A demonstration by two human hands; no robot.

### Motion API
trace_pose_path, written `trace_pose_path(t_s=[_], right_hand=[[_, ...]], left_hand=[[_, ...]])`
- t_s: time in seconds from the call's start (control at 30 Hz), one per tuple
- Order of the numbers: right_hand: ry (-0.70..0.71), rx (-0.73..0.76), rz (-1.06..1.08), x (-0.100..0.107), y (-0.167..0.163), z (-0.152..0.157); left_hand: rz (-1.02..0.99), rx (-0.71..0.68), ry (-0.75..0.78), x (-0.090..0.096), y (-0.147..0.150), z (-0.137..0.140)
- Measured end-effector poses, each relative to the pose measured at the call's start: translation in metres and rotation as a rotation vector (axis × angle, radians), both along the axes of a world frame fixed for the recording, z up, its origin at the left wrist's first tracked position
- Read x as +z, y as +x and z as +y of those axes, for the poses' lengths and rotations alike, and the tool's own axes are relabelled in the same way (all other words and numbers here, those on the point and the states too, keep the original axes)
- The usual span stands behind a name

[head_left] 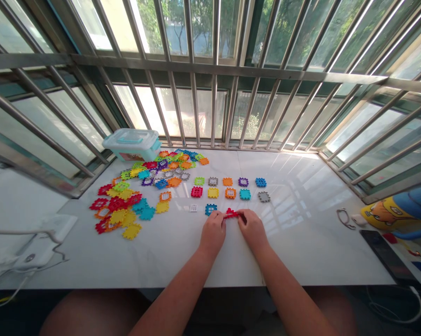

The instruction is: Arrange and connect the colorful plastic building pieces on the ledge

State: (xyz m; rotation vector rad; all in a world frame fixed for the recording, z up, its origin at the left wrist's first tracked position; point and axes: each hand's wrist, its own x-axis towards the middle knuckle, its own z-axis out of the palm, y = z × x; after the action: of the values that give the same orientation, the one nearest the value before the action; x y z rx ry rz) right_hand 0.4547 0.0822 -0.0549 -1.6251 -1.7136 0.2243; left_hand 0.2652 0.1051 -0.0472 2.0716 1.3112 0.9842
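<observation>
Between my two hands is a small red plastic piece with a toothed edge, pinched at both ends just above the table. My left hand grips its left end with closed fingers, and my right hand closes on the right end. A blue window-frame tile lies right beside my left fingertips, with a small white grid insert to its left. Beyond my hands, interlocking tiles sit in two rows, among them a red tile, a yellow tile, an orange tile and a grey tile.
A heap of loose coloured tiles spreads across the left of the white table. Behind it stands a lidded teal box. At the right are a yellow-and-blue bottle and a phone. A power strip lies left; metal bars border the back.
</observation>
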Motion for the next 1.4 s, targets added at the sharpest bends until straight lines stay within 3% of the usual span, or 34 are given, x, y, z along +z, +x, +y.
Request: trace_pose_path(t_s=[0.77,1.4], right_hand=[[0.023,0.039,-0.029,0.0046,-0.0011,0.0000],[0.044,-0.005,-0.127,-0.0012,-0.0046,0.0008]], left_hand=[[-0.034,0.078,0.004,-0.0057,-0.0005,0.0007],[-0.050,-0.075,-0.019,-0.0025,-0.0023,0.0018]])
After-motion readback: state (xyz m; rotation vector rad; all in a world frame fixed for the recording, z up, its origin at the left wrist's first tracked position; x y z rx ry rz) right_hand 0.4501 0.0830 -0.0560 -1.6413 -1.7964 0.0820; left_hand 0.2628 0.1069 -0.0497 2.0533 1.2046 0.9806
